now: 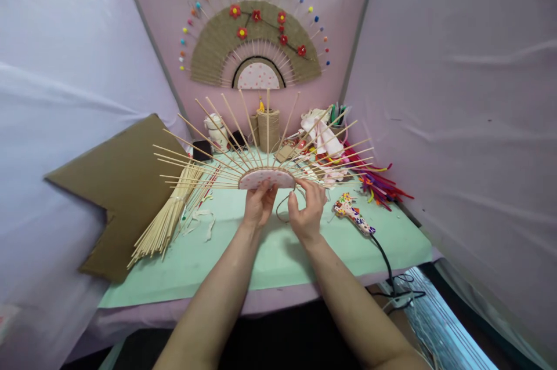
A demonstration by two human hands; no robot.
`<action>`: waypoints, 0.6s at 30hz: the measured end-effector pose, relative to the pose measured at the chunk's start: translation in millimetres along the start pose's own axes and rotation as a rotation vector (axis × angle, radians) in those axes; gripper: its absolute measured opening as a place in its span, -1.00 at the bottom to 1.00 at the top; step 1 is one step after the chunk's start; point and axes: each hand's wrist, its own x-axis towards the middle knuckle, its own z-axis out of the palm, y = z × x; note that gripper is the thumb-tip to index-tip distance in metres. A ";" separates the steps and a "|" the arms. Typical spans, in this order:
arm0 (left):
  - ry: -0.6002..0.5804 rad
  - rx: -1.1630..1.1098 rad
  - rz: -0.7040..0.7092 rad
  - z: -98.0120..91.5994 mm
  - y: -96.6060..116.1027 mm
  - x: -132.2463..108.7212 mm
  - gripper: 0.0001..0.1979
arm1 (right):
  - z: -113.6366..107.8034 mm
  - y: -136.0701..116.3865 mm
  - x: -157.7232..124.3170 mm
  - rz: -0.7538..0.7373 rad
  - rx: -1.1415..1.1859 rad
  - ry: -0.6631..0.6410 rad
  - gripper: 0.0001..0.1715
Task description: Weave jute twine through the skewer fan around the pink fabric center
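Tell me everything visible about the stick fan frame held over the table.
The stick fan frame is a pale pink half-disc with small red dots, seemingly card, from which thin light wooden skewers spread in a half-circle. Nothing is woven between the skewers. It is held off the green table mat, straight edge toward the hands. The left hand grips the half-disc from below; the right hand pinches its right end. A thin dark cord loops beneath, between the hands.
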 end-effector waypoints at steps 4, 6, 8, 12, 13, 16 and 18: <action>-0.008 -0.001 0.010 0.5 0.3 -0.4 -0.75 | -1.0 -0.9 0.4 0.004 0.003 0.004 -0.69; -0.006 -0.003 0.016 0.9 0.1 -0.5 -0.76 | -1.8 -1.6 0.7 0.002 0.005 0.040 -0.67; -0.003 0.003 0.019 1.2 -0.3 -0.7 -0.76 | -2.8 -2.6 1.2 -0.008 0.009 0.066 -0.65; -0.040 0.054 0.008 1.2 -1.3 -2.1 -0.74 | -4.3 -4.5 2.4 -0.038 0.034 0.046 -0.65; -0.058 0.072 0.007 1.1 -1.7 -2.6 -0.74 | -4.5 -4.8 2.6 -0.045 0.040 0.042 -0.66; -0.101 0.116 0.013 0.7 -2.8 -3.9 -0.75 | -4.9 -4.6 2.9 -0.053 0.050 0.033 -0.67; -0.112 0.124 0.023 0.9 -3.2 -4.4 -0.75 | -5.1 -3.9 2.9 -0.052 0.048 0.033 -0.68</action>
